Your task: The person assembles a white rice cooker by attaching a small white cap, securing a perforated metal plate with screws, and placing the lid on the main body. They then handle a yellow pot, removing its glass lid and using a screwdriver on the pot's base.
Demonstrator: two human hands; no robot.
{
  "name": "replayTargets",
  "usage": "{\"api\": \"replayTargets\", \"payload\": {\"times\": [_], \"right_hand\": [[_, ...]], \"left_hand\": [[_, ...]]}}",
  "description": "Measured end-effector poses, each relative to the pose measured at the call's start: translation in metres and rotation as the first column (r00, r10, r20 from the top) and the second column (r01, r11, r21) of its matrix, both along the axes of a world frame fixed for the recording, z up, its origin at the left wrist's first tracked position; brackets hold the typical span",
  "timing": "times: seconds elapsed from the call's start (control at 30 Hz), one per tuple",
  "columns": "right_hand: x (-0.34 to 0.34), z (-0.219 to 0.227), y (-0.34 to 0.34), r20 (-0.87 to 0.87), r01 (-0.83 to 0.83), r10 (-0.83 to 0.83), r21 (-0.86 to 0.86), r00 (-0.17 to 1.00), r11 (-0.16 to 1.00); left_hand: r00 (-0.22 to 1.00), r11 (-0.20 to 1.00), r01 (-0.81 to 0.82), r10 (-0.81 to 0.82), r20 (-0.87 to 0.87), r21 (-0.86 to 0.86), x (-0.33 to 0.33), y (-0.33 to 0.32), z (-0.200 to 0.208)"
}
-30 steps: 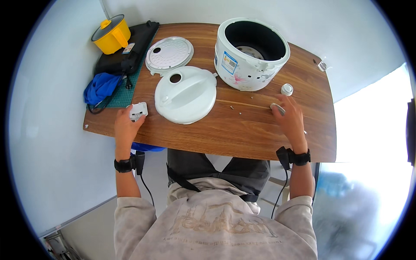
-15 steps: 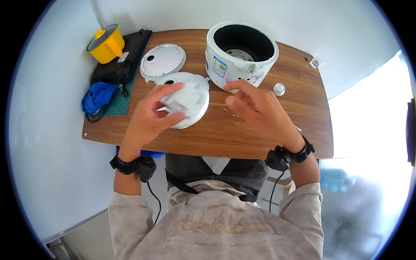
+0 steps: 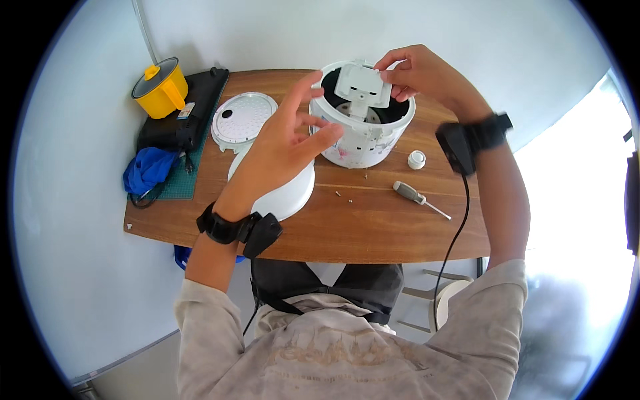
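My right hand (image 3: 430, 77) pinches the right edge of a flat white plastic bracket (image 3: 363, 83) with slots and a narrow stem. The bracket is tilted over the open mouth of a white rice cooker body (image 3: 360, 152), partly covering its dark interior. Beside the cooker's left rim, my left hand (image 3: 283, 143) has its fingers spread and holds nothing; whether a fingertip touches the rim I cannot tell. Below that hand lies a smooth white lid cover (image 3: 293, 197), partly hidden by my forearm. Behind it is a round, dimpled white lid part (image 3: 247, 117).
A grey-handled screwdriver (image 3: 409, 192) and a small white round cap (image 3: 417, 160) lie right of the cooker. Several tiny screws (image 3: 350, 201) are in front of it. At left are a yellow pot (image 3: 163, 93), a black case (image 3: 193, 100) and blue cloth (image 3: 148, 170) by a green mat (image 3: 179, 183).
The white bracket, earlier in my left hand above the lid cover, is now in my right hand over the cooker. Both hands have moved farther forward, and the screwdriver has come into sight.
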State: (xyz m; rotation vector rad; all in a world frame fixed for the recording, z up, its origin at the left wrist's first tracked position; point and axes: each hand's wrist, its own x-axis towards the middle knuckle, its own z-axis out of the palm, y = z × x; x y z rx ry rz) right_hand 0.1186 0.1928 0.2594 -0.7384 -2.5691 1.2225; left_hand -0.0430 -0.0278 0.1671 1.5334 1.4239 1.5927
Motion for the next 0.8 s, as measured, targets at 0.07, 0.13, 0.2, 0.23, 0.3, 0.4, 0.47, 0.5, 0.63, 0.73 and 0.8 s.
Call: {"api": "replayTargets", "payload": {"times": [0.07, 0.13, 0.2, 0.23, 0.3, 0.4, 0.47, 0.5, 0.63, 0.73, 0.8], "right_hand": [[-0.013, -0.001, 0.037, 0.130, 0.001, -0.008, 0.053, 0.992, 0.999], [-0.028, -0.003, 0.058, 0.277, -0.034, 0.011, 0.079, 0.961, 0.996], [-0.041, -0.005, 0.064, 0.393, -0.061, 0.029, 0.070, 0.919, 0.996], [-0.049, -0.008, 0.064, 0.452, -0.077, 0.042, 0.060, 0.891, 0.995], [-0.065, -0.021, 0.071, 0.534, -0.103, 0.057, 0.057, 0.844, 0.993], [-0.079, -0.047, 0.082, 0.633, -0.097, 0.010, 0.103, 0.774, 0.990], [-0.084, -0.058, 0.090, 0.665, -0.121, 0.019, 0.108, 0.747, 0.987], [-0.084, -0.063, 0.094, 0.680, -0.129, 0.019, 0.111, 0.733, 0.985], [-0.084, -0.069, 0.093, 0.717, -0.147, 0.016, 0.120, 0.697, 0.982], [-0.077, -0.064, 0.085, 0.700, -0.127, 0.006, 0.121, 0.714, 0.984], [-0.072, -0.064, 0.091, 0.662, -0.110, -0.003, 0.128, 0.749, 0.986]], "left_hand": [[0.999, 0.997, 0.031, -0.029, 0.033, -0.071, -0.010, -0.005, -0.006], [0.999, 0.993, 0.037, -0.033, 0.034, -0.110, -0.013, -0.011, -0.012], [1.000, 0.992, 0.013, -0.014, -0.004, -0.123, -0.014, -0.016, -0.014], [0.999, 0.993, -0.003, -0.003, -0.052, -0.120, -0.017, -0.016, -0.013], [0.989, 0.993, -0.030, 0.014, -0.147, -0.112, -0.021, -0.010, -0.008], [0.958, 0.989, -0.058, 0.016, -0.285, -0.139, -0.024, 0.009, 0.006], [0.922, 0.990, -0.096, 0.049, -0.384, -0.104, -0.023, 0.028, 0.011], [0.900, 0.990, -0.110, 0.063, -0.431, -0.084, -0.023, 0.036, 0.011], [0.735, 0.999, -0.040, 0.027, -0.678, -0.003, -0.025, 0.061, 0.002], [0.635, 0.998, 0.054, -0.066, -0.770, -0.041, -0.017, 0.068, -0.016], [0.609, 0.998, 0.039, -0.055, -0.791, -0.040, -0.007, 0.074, -0.029]]}}
